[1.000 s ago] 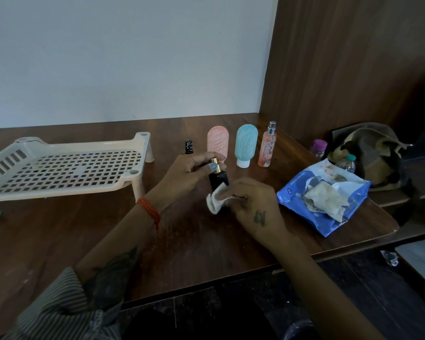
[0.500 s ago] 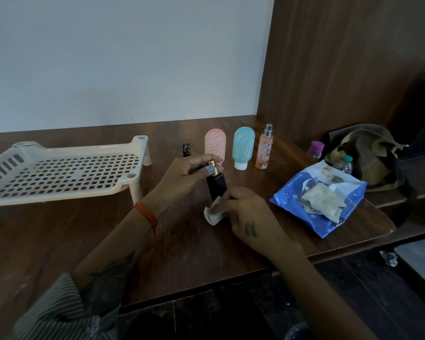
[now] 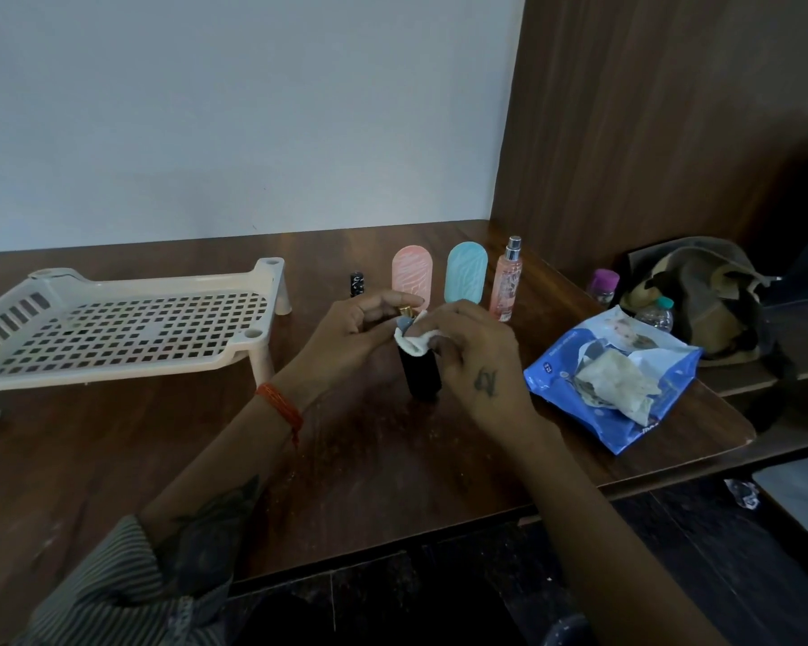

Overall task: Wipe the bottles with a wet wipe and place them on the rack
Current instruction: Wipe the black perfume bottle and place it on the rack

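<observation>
A black bottle (image 3: 421, 371) with a gold top stands upright on the wooden table (image 3: 369, 459). My left hand (image 3: 351, 338) pinches its gold top. My right hand (image 3: 474, 356) holds a white wet wipe (image 3: 414, 338) against the bottle's upper part. Behind stand a small black bottle (image 3: 356, 283), a pink bottle (image 3: 412, 274), a teal bottle (image 3: 466, 271) and a pink spray bottle (image 3: 506, 281). The cream rack (image 3: 113, 328) sits at the left with nothing on it.
A blue wet-wipe pack (image 3: 616, 380) lies open at the right of the table. Beyond the table's right edge, a bag (image 3: 700, 296) and two small plastic bottles (image 3: 602, 284) sit on a lower ledge. A wooden panel rises at the right.
My right hand has moved the wipe up from the bottle's base to its upper part near the gold top. My left hand stays at the top.
</observation>
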The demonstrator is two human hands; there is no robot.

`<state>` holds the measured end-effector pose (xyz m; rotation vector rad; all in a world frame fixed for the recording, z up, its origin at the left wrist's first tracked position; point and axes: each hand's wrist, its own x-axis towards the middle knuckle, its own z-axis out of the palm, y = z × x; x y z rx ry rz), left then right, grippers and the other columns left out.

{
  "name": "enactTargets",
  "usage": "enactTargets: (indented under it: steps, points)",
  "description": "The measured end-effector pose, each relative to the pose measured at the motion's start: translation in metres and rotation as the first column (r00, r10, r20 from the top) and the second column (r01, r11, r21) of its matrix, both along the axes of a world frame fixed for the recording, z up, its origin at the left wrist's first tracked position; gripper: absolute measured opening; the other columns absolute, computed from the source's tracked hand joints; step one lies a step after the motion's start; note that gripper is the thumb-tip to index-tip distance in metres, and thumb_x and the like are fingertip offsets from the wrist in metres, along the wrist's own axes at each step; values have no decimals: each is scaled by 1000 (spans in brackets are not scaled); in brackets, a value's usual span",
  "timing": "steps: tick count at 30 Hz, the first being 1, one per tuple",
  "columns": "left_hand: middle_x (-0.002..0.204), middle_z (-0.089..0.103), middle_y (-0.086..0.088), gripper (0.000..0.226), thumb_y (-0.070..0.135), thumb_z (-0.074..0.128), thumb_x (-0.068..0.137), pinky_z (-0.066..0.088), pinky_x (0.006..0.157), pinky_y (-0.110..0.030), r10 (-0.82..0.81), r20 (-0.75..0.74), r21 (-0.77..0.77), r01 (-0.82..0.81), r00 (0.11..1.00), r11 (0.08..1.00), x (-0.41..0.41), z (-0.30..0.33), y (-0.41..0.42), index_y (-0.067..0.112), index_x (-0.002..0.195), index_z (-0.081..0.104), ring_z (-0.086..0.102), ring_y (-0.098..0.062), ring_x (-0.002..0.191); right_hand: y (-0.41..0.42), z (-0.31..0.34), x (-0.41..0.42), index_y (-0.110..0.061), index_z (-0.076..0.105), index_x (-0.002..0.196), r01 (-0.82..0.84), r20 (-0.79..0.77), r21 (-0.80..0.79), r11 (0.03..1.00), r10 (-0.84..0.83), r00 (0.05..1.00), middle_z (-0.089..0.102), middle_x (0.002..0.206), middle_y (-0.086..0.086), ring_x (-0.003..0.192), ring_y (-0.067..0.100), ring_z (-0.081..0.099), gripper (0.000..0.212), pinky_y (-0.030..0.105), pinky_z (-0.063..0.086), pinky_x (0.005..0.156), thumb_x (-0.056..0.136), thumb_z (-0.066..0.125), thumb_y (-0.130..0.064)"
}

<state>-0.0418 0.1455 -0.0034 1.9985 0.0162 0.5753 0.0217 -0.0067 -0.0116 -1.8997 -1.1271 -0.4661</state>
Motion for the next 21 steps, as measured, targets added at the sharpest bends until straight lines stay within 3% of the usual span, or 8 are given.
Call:
enactTargets:
  steps: [2, 5, 10, 15, 18, 21]
  points:
    - [107, 68, 3, 23, 12, 55, 91, 48, 91, -20, -28, 4, -36, 28, 1000, 999, 0, 1, -1, 12, 113, 62, 63, -8, 101, 3, 1, 4, -6, 71, 85, 50, -3, 58, 997, -50, 999, 66, 83, 8, 76, 12, 57, 20, 0, 35, 75, 76, 58, 7]
    - [104, 69, 2, 23, 10, 56, 90, 48, 88, -16, -28, 3, -58, 28, 1000, 998, 1, 0, -1, 7, 113, 61, 64, -4, 97, 4, 1, 4, -5, 72, 79, 156, -17, 167, 973, -156, 988, 70, 78, 9, 72, 8, 58, 21, -4, 33, 78, 79, 54, -15]
    - [103, 70, 1, 22, 9, 57, 90, 52, 85, -20, -16, 22, -42, 17, 1000, 999, 1, -1, 0, 4, 111, 62, 66, -7, 93, 3, -7, -2, -11, 71, 88, 4, 38, 52, 999, -6, 999, 68, 91, 6, 84, 10, 60, 20, 12, 45, 82, 84, 52, -10]
    - [103, 69, 4, 18, 13, 56, 91, 50, 88, -22, -20, -11, -45, 20, 1000, 999, 0, 0, -2, 12, 108, 62, 65, -8, 96, -5, -1, 1, -6, 70, 92, 44, -75, 135, 990, -34, 997, 64, 89, 9, 80, 11, 53, 20, 16, 40, 73, 84, 52, -3]
    - [101, 70, 4, 18, 12, 57, 90, 52, 84, -21, -14, 7, -55, 14, 1000, 998, -1, 0, -2, 10, 108, 63, 66, -8, 93, -5, -5, -9, -5, 70, 93, -51, -33, 73, 996, 54, 998, 62, 92, 9, 84, 15, 54, 23, 11, 37, 75, 83, 50, 0]
    - [104, 70, -4, 19, 8, 54, 91, 51, 87, -21, -59, -6, -96, 58, 998, 994, -3, 2, -1, 5, 109, 60, 66, -11, 97, -5, -12, -7, -10, 73, 85, -67, 16, -46, 997, 68, 998, 63, 87, 7, 82, 14, 57, 22, 17, 45, 72, 77, 52, -5]
